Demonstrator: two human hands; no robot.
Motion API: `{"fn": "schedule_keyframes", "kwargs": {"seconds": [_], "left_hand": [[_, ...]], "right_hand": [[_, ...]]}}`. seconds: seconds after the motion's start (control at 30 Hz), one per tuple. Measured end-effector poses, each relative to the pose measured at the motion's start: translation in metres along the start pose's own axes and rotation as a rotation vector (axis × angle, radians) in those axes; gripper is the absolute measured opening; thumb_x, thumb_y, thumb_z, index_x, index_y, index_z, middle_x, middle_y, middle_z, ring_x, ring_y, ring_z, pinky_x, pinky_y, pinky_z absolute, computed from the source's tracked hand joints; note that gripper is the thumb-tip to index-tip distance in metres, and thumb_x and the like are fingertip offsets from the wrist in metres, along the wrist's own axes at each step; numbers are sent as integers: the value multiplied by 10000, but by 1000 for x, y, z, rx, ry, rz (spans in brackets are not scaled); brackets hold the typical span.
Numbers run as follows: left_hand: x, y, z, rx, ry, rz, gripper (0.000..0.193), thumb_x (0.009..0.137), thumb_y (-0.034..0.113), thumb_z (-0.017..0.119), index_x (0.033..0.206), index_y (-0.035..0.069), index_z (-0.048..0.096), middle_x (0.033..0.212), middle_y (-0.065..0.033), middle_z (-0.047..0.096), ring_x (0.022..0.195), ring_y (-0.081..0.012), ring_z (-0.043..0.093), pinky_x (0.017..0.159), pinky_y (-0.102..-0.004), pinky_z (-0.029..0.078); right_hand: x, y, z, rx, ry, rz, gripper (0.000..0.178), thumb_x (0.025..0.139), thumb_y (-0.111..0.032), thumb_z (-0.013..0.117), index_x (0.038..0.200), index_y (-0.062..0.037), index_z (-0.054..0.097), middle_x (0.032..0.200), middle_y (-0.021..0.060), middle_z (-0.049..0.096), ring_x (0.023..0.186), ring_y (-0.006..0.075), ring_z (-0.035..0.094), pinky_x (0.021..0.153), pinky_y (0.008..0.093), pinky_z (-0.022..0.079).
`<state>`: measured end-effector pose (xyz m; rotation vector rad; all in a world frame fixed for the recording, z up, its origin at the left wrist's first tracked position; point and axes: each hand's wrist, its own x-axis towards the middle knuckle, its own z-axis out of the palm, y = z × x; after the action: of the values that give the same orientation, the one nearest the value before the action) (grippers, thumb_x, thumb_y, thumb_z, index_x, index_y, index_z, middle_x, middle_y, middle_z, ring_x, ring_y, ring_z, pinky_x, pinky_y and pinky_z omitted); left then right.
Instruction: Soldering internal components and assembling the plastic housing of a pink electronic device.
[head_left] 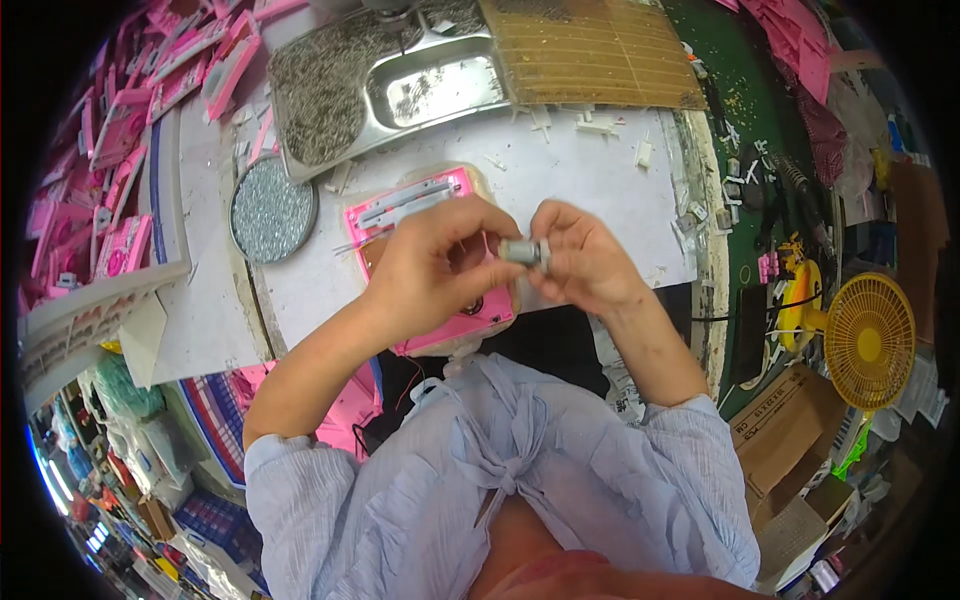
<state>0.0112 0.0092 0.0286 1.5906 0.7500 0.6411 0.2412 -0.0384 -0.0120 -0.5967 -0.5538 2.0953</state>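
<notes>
Between my two hands is a small silvery-grey cylinder point(522, 252), held above the worktable and looking like a little motor. My left hand point(435, 262) has thumb and index finger closed at its left end. At the other end, the thumb and fingers of my right hand point(585, 258) pinch it. Below the left hand a pink plastic casing point(477, 322) lies in a pale holder, partly hidden by that hand. Grey strips point(405, 203) run along the casing's far part.
A round dish of small silvery metal pieces point(272, 212) stands left of the casing. Behind is a metal sink tray point(492, 72) with many small metal parts. Pink casings point(125, 235) pile up at the left. White plastic bits point(643, 153) lie back right; a yellow fan point(868, 340) stands right.
</notes>
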Motion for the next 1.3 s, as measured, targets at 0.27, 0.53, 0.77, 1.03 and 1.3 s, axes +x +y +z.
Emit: {"fn": "schedule_keyframes", "kwargs": {"seconds": [0.27,0.53,0.77,1.03,1.3], "left_hand": [[108,19,-2,287,-251,50,264,856,102,768,1102,27,710,923,-33,716,738,-115,639,663,-274,505],[290,-28,101,780,30,245,240,875,302,743,994,96,769,910,-128,762,855,-328,722,833,-451,531],[310,-40,131,948,104,236,252,860,359,746,971,134,770,940,-93,755,964,-300,700,946,-520,412],[311,-39,142,1067,110,211,246,863,302,658,921,97,780,946,-119,745,921,-316,708,931,-542,382],[314,-56,139,1094,241,380,240,858,291,654,798,87,765,851,-148,742,836,-307,716,860,-567,449]], "right_hand": [[-58,-24,-14,38,112,-240,656,798,-60,857,1352,-23,507,804,73,639,596,109,558,499,236,393],[-86,-27,-23,-76,242,-289,554,796,10,828,1294,-4,586,1012,64,686,718,86,617,598,202,479],[-103,-33,-35,-49,233,-338,568,790,-15,851,1291,5,585,1029,47,683,831,80,634,713,211,516],[-110,-39,-35,-119,293,-404,565,801,-9,843,1295,10,570,1013,36,670,838,68,624,724,204,510],[-108,-33,-22,-371,448,-416,498,842,39,788,1291,27,573,1029,42,645,873,70,612,717,208,499]]}}
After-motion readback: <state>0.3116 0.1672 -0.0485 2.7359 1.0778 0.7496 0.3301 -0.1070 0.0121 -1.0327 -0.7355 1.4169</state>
